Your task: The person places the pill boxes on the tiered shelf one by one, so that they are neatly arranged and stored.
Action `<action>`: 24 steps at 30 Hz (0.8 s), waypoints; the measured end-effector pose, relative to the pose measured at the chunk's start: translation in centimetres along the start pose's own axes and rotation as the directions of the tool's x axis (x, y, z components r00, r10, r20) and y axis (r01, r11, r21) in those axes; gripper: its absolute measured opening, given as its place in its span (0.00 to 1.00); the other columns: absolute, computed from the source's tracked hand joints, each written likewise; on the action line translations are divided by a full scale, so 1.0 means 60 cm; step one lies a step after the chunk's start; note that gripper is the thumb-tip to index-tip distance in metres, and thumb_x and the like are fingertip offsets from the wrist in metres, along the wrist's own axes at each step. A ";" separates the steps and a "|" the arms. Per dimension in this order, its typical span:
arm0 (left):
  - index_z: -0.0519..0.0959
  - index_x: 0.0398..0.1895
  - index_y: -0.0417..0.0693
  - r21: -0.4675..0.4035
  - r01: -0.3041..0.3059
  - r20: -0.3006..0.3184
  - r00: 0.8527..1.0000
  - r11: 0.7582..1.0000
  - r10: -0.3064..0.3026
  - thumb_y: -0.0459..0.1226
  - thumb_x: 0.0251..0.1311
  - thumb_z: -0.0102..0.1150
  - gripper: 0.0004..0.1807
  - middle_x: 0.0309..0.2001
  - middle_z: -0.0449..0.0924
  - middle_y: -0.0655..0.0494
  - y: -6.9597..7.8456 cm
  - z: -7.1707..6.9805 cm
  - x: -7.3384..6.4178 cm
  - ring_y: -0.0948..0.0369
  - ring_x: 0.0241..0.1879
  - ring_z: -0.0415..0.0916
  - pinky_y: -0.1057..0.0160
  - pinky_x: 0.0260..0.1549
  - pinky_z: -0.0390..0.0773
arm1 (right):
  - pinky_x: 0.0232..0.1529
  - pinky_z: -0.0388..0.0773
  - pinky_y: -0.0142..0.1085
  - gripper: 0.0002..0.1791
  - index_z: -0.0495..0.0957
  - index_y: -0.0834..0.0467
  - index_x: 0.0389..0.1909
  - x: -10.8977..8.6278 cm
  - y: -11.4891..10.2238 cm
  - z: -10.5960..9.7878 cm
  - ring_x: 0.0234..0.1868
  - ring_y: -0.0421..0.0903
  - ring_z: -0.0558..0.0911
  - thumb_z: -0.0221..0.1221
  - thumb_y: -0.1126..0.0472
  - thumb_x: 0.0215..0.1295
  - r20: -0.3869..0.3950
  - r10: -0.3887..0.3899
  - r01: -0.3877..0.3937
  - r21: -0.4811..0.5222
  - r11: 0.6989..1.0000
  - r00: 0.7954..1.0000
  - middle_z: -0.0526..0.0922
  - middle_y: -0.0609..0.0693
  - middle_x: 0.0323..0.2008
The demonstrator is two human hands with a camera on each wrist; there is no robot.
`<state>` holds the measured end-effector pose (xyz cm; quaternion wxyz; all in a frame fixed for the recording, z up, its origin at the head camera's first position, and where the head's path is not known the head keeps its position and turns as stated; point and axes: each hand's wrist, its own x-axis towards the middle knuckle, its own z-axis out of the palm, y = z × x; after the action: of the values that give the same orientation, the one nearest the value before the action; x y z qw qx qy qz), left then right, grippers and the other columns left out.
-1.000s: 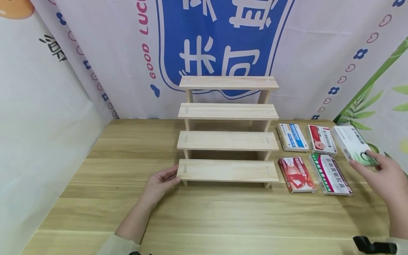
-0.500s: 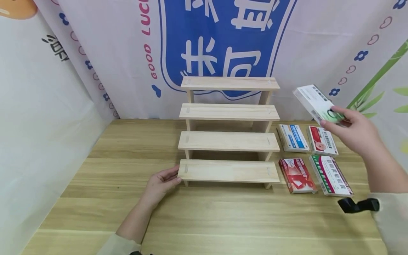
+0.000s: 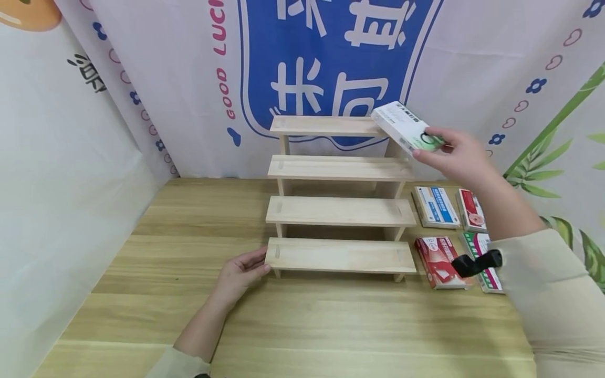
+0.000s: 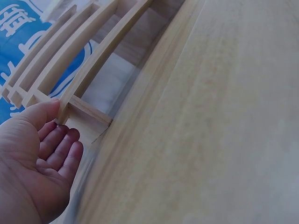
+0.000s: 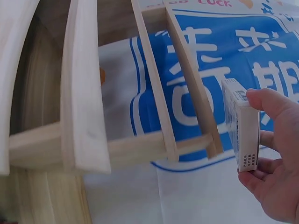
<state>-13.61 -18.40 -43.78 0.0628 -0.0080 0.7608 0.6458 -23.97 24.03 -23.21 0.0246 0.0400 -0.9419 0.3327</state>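
Note:
A pale wooden stepped rack point(image 3: 340, 210) with several shelves stands on the table. My left hand point(image 3: 242, 275) pinches the left end of its lowest shelf; in the left wrist view the thumb of that hand point(image 4: 37, 158) lies on the shelf's edge, fingers curled beneath. Up at the top shelf's right end, my right hand point(image 3: 456, 155) grips a white and green medicine box point(image 3: 402, 126) by its near end. The box is tilted and overlaps that shelf's end in the head view. From the right wrist, the box point(image 5: 240, 123) appears beside the top shelf, between thumb and fingers.
Right of the rack lie a blue and white box point(image 3: 436, 206), a red box point(image 3: 439, 262), a red and white box point(image 3: 471, 210) and a green and magenta box point(image 3: 489, 281), the last two partly behind the right arm. A printed cloth point(image 3: 189, 79) hangs behind the table point(image 3: 331, 325).
My right hand has lifted the white and green box from the table's right side and carried it up and left to the top shelf. The left hand stays at the rack.

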 end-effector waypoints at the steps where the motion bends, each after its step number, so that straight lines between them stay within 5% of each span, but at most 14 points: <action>1: 0.74 0.61 0.36 0.003 0.000 0.000 1.000 1.000 0.000 0.30 0.58 0.65 0.26 0.64 0.74 0.42 0.000 0.000 0.000 0.48 0.63 0.74 0.71 0.54 0.79 | 0.63 0.67 0.65 0.46 0.56 0.51 0.76 0.006 -0.009 0.003 0.69 0.67 0.63 0.55 0.32 0.63 0.010 -0.005 0.004 0.003 1.000 1.000 0.57 0.64 0.74; 12: 0.74 0.61 0.37 0.006 0.011 -0.008 1.000 1.000 -0.011 0.30 0.58 0.65 0.26 0.64 0.74 0.43 0.001 0.001 -0.002 0.49 0.63 0.74 0.70 0.55 0.79 | 0.55 0.71 0.48 0.41 0.63 0.53 0.72 0.061 -0.095 0.061 0.58 0.54 0.69 0.60 0.38 0.62 0.089 -0.116 0.120 -0.039 0.992 0.989 0.68 0.59 0.68; 24: 0.74 0.61 0.37 -0.008 0.009 -0.007 1.000 1.000 -0.009 0.30 0.58 0.65 0.26 0.64 0.74 0.44 0.001 0.002 -0.003 0.50 0.63 0.74 0.71 0.55 0.78 | 0.58 0.73 0.48 0.41 0.63 0.50 0.72 0.096 -0.148 0.100 0.58 0.53 0.72 0.61 0.38 0.61 0.149 -0.128 0.139 -0.062 0.988 0.980 0.70 0.55 0.67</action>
<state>-13.43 -18.28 -43.75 0.0631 -0.0141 0.7584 0.6485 -28.99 13.04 -21.90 -0.0202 0.1262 -0.9477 0.2925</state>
